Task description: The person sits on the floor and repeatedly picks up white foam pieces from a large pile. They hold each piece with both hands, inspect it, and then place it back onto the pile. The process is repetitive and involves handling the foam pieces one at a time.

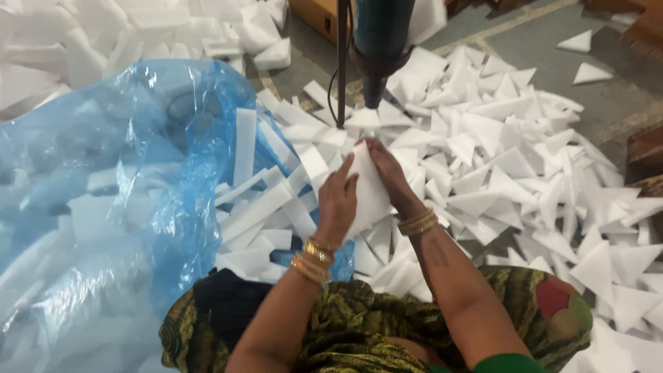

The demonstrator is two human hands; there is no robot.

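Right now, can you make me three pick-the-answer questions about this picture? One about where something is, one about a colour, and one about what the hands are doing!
1. Where is the big plastic bag?
A. On the person's left side
B. On the person's right side
C. Hanging from the upright tool

2. What colour is that bag?
A. Red
B. See-through blue
C. Black

3. What are the left hand and right hand doing?
A. Resting in the lap
B. Both holding one white foam piece
C. Each holding a different tool

Answers:
1. A, the bag fills the left part of the view, while the white triangle pieces spread to the right.
2. B, it is pale blue and white strips show through it.
3. B, both hands grip the same foam piece below the dark upright tool.
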